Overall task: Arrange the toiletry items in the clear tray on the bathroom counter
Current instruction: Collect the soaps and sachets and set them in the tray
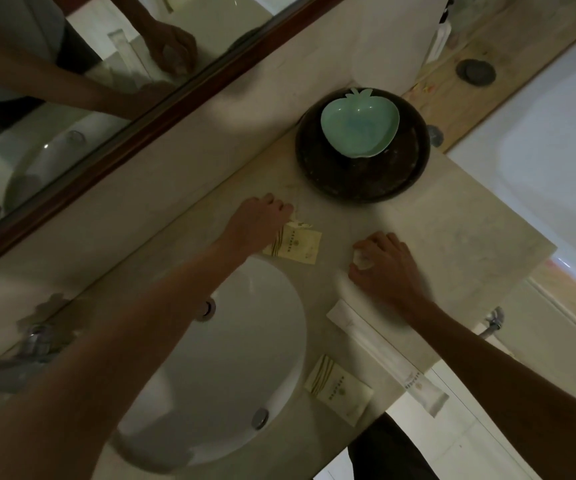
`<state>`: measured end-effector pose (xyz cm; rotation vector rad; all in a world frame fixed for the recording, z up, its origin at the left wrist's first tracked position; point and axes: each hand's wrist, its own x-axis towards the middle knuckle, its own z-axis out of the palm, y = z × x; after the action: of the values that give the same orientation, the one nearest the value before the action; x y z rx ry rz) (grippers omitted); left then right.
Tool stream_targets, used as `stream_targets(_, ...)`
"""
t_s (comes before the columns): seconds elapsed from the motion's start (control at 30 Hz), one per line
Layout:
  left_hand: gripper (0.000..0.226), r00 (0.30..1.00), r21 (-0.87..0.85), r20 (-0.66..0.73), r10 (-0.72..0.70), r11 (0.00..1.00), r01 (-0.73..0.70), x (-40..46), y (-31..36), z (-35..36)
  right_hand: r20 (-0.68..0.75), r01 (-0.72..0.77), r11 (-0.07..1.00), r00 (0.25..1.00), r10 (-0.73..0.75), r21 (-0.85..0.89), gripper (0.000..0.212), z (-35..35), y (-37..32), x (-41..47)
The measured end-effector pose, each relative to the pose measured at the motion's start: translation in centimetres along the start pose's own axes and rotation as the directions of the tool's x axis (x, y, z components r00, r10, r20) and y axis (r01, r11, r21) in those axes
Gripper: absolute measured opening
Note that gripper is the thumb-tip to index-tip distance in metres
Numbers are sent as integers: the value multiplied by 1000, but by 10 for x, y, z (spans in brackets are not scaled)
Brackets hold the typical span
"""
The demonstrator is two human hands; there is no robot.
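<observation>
My left hand (pixel 258 221) rests with curled fingers on the beige counter (pixel 452 230), its fingertips at the top corner of a cream sachet (pixel 298 247). What it grips, if anything, is hidden. My right hand (pixel 383 265) is closed on a small round pale item (pixel 362 260) just right of that sachet. Faint glassy lines between the two hands may be the clear tray, but blur hides its outline. A second cream sachet (pixel 340 389) and a long white wrapped stick (pixel 386 358) lie near the counter's front edge.
A dark round tray (pixel 317 181) holding a green apple-shaped dish (pixel 359 128) stands behind the hands. The white sink (pixel 245 348) with its tap (pixel 33 341) lies at the left, a framed mirror (pixel 72 116) runs behind, and a bathtub (pixel 556 140) is at the right.
</observation>
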<state>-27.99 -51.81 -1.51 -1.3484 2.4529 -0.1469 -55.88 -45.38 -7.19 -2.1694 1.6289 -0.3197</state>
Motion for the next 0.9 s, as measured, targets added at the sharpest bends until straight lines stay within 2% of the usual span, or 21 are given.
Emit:
stream_targets(0.17, 33, 987, 166, 55, 151, 973, -159, -12, -3, -8, 28, 8, 999, 1000, -6, -48, 40, -5, 12, -15)
stream_targets(0.3, 31, 981, 226, 65, 185, 955, -195, -25, 6, -3, 45, -8, 996, 999, 12, -92, 40, -12, 19, -23)
stream_targets(0.43, 41, 980, 44, 70, 185, 981, -188, -24, 9, -10, 49, 13, 984, 999, -5, -175, 36, -19, 24, -28)
stream_targets(0.53, 49, 994, -182, 79, 78, 981, -63, -14, 11, -14, 44, 9, 983, 999, 0, -185, 39, -24, 27, -30)
stream_targets(0.6, 62, 997, -262, 56, 46, 965, -29, -12, 5, -9, 31, -7, 983, 999, 13, -181, 44, -27, 29, -31)
stream_targets(0.67, 73, 998, -248, 27, 62, 967, -54, -18, -4, 0, 30, -18, 983, 999, 24, -182, 49, -29, 30, -31)
stream_targets(0.73, 76, 996, -205, -5, 86, 975, -85, -26, -9, 8, 40, -9, 983, 999, 16, -186, 55, -30, 29, -29)
stream_targets(0.9, 85, 986, -222, 3, 168, 961, -163, -23, -7, 17, 102, 64, 975, 994, -43, -213, 64, -30, 17, -20)
